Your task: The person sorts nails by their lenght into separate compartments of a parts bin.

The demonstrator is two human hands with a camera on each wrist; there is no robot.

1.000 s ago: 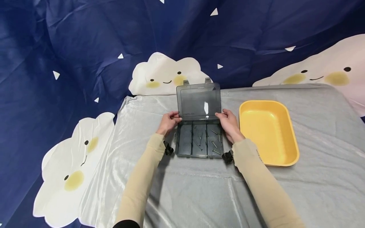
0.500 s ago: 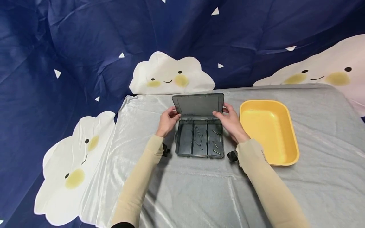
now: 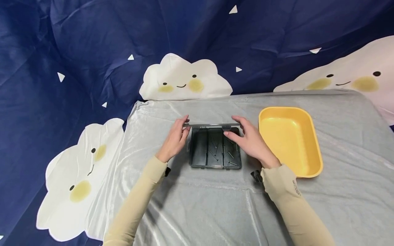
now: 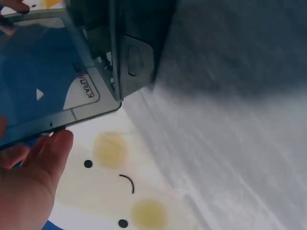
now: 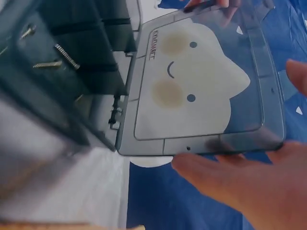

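A dark see-through plastic storage box lies on the grey cloth, divided into three compartments. Several screws are in the middle and right compartments; the left one shows none. Its hinged lid stands up, seen nearly edge-on from the head. At the lid's left side my left hand holds the edge between thumb and fingers. My right hand grips the opposite edge, thumb toward me and fingers behind. Through the clear lid, the right wrist view shows the cloud print beyond.
To the right of the box sits a yellow plastic tray, close to my right forearm. Grey velvety cloth covers the table. Behind it hangs a dark blue curtain with white clouds.
The lid has swung from leaning back, through upright, toward me until it shows edge-on. Both hands have turned with it, and the right hand's thumb now reaches further over the box.
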